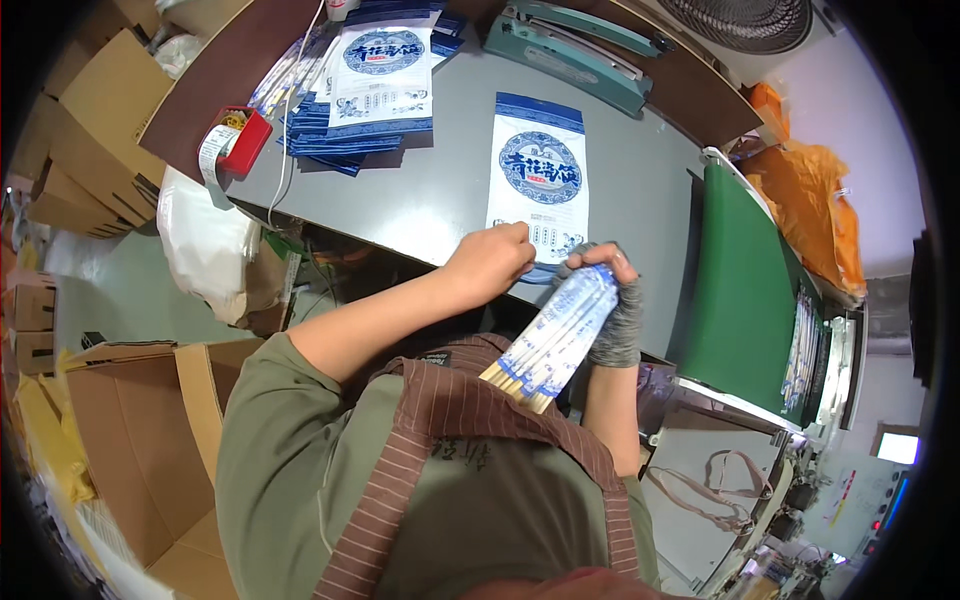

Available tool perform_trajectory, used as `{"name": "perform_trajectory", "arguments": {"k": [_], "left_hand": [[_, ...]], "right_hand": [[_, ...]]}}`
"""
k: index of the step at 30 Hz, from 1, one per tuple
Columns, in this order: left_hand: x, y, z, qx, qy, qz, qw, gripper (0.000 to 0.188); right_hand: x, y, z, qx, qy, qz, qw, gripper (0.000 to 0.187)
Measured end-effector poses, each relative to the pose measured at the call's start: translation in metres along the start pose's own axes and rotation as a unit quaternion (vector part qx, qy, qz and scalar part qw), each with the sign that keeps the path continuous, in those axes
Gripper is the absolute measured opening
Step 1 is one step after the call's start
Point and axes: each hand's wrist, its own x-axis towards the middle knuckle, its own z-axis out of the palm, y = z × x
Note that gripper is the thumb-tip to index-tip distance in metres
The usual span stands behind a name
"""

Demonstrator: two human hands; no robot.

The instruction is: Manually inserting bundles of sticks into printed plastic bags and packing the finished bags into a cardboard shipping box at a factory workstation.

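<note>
In my right hand (615,320), which wears a grey knitted glove with bare fingertips, is a bundle of chopsticks (558,335) in blue-and-white printed sleeves. The bundle slants down toward my apron, its bare wooden ends lowest. My left hand (490,262) is closed, its knuckles up, at the lower left corner of a flat white-and-blue printed bag (541,165). Whatever its curled fingers hold is hidden. The bag lies face up on the grey table (400,205), its bottom edge near the table's front edge.
A stack of similar bags (380,75) lies at the back left, near a red box (240,145) of rubber bands. A teal bag sealer (570,55) stands at the back. On the right is a green conveyor belt (740,300); an open cardboard box (140,440) is at lower left.
</note>
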Motion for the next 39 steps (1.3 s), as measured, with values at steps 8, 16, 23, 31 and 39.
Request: {"name": "perform_trajectory", "arguments": {"k": [8,16,23,31,39], "left_hand": [[0.010,-0.024,-0.005,-0.199,0.023,-0.173,0.964,0.014],[0.013,-0.018,-0.006,-0.193,0.156,-0.092,0.964,0.012],[0.003,-0.024,-0.016,-0.179,-0.051,-0.133,0.973,0.013],[-0.003,-0.014,-0.027,-0.127,0.195,-0.060,0.971,0.012],[-0.058,0.016,-0.048,-0.105,0.027,0.187,0.976,0.032]], "right_hand": [[0.036,0.045,-0.017,-0.077,-0.009,0.044,0.996,0.030],[0.041,0.036,0.000,-0.266,0.014,-0.001,0.964,0.024],[0.049,0.034,0.018,-0.176,-0.075,-0.034,0.981,0.024],[0.061,0.054,0.010,-0.416,-0.058,-0.003,0.908,0.028],[-0.064,0.066,0.007,-0.197,-0.025,0.076,0.977,0.058]]}}
